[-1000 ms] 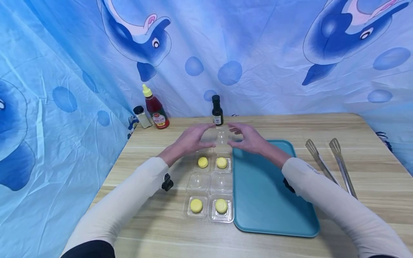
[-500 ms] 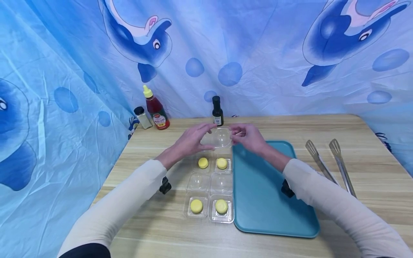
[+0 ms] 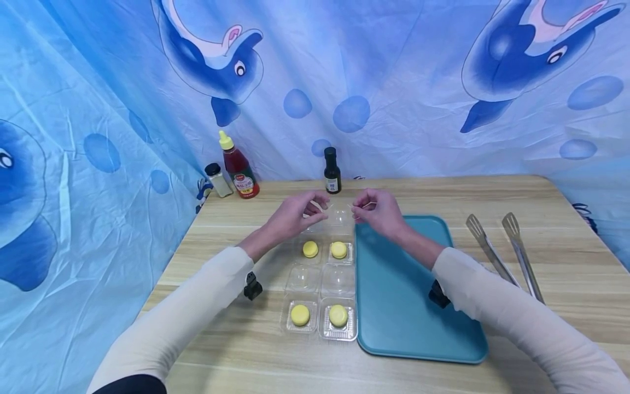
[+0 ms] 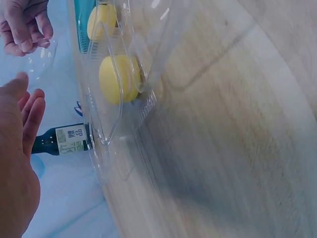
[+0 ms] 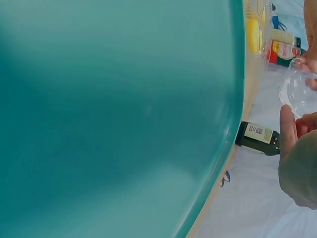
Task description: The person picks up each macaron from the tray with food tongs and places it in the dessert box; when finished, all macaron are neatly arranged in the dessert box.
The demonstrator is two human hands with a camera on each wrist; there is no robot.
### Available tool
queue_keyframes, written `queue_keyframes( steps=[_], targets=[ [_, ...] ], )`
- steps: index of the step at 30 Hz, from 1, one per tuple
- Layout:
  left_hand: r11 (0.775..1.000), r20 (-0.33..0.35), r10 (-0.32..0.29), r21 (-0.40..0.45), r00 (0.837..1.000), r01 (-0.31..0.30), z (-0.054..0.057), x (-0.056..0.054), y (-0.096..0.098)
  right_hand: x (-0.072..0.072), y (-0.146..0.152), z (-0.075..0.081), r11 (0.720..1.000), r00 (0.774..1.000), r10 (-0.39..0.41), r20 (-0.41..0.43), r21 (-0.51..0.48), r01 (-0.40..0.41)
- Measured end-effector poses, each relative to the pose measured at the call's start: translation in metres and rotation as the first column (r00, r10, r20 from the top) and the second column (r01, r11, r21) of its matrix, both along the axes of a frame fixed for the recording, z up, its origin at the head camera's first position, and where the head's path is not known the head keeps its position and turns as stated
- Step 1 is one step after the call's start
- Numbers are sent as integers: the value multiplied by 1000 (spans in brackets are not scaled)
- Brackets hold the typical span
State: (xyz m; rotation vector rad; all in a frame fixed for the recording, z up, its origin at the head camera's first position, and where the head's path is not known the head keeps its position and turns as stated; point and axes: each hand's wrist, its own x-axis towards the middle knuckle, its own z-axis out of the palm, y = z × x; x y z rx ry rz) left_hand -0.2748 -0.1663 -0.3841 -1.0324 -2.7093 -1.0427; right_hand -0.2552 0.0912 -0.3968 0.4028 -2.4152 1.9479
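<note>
Both hands are at the back of a group of clear plastic boxes, each with a yellow macaron in it. Between them hangs the domed clear lid (image 3: pixel 339 217) of the back right box (image 3: pixel 347 257). My left hand (image 3: pixel 294 213) pinches the lid at its left side with thumb and fingers. At the right side my right hand (image 3: pixel 378 212) pinches the lid's edge, as the left wrist view also shows. The macaron (image 3: pixel 338 250) of that box lies below the lid. Beside it sits the back left macaron (image 3: pixel 310 249). Two front boxes (image 3: pixel 337 335) stand with their lids (image 3: pixel 337 278) folded back.
A teal tray (image 3: pixel 418 306) lies right of the boxes, under my right forearm. Two metal tongs-like slotted tools (image 3: pixel 523 257) rest farther right. Behind the hands stands a small dark bottle (image 3: pixel 332 175). A red sauce bottle (image 3: pixel 241 172) and a shaker (image 3: pixel 218 179) are at the back left.
My right fingers have closed in on the lid's edge, then my left fingers have curled in on its other side. The macarons, front boxes and tray have stayed in place.
</note>
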Motion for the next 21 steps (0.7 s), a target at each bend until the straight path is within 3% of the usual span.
queue_keyframes(
  steps=[5,10,15,21],
  targets=[
    [994,16,67,81,998,-68,-1,4,1,2,2,2,999,999,33,3,-6,-33],
    [986,18,101,133,995,-102,-4,7,1,0,6,2,987,988,143,65,-84,-137],
    [981,-33,135,143,990,-129,-6,9,3,0,10,5,969,952,246,183,-75,-236],
    [979,-132,158,147,979,-138,-6,12,6,1,10,8,948,902,316,292,-79,-307]
  ],
)
